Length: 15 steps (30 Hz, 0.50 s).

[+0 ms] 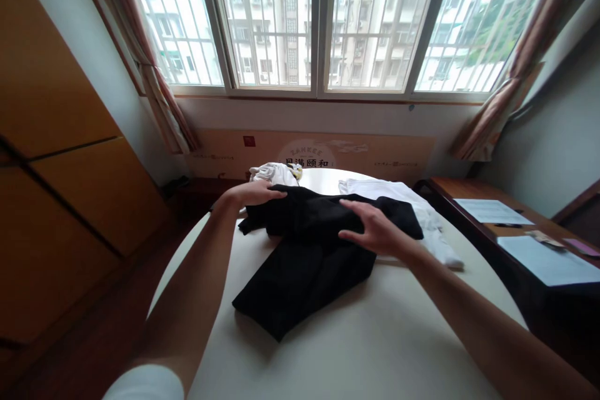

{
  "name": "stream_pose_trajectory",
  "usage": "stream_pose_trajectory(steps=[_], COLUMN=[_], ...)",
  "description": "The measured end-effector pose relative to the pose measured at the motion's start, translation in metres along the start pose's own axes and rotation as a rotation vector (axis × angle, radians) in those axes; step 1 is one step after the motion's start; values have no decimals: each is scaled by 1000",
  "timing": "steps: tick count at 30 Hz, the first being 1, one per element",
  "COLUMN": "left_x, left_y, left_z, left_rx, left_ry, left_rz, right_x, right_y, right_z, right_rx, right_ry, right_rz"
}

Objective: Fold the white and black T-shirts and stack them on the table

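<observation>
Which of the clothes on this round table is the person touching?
The black garment, with the left hand and right hand both on it. The white garment and white bundle lie beyond the hands.

white short sleeve [144,384], bare forearms [192,300], bare left hand [253,193], bare right hand [375,233]
</observation>
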State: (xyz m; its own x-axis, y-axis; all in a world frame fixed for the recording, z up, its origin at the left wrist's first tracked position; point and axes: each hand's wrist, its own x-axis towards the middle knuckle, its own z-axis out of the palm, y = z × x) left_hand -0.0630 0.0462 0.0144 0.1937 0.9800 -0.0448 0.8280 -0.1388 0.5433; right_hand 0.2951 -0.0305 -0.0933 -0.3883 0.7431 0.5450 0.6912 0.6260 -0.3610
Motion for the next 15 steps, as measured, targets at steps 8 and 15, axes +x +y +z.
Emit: stream_pose_trajectory(steps=[8,15], left_x=[-8,-10], left_y=[-8,-11], left_z=[-13,-48], left_rx=[-445,-1009], left_ry=[52,585], left_rz=[-35,39], right_x=[2,8], right_y=[-12,34], right_z=[15,-34], right_rx=[256,937], right_ry=[59,688], right_rz=[74,477])
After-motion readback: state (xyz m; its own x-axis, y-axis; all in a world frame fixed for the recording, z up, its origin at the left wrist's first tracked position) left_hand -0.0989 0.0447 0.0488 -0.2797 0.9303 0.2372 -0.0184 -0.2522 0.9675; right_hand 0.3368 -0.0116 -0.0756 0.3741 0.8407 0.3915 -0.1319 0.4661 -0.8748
